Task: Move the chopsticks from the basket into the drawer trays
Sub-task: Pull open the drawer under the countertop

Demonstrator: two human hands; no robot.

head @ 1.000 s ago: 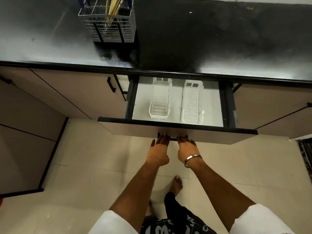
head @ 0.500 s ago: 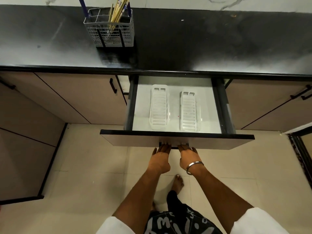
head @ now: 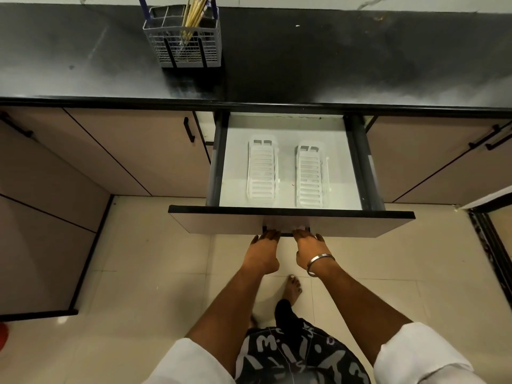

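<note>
A grey mesh basket [head: 185, 48] stands at the back left of the black countertop, with several pale wooden chopsticks [head: 194, 15] upright in it. Below the counter a drawer [head: 291, 220] is pulled out. Two white slotted trays lie side by side in it, the left tray [head: 261, 170] and the right tray [head: 311, 176], both empty. My left hand [head: 264, 249] and my right hand [head: 310, 249] hold the dark handle under the drawer front, with their fingertips hidden beneath it. A metal bangle sits on my right wrist.
The black countertop [head: 332, 59] runs across the top. Beige cabinet doors with black handles [head: 189, 130] flank the drawer on both sides. The floor is pale tile, and my bare foot [head: 293, 289] stands below the drawer.
The drawer has slid further out toward me under both hands, and more of the two trays shows. The basket and chopsticks have not moved.
</note>
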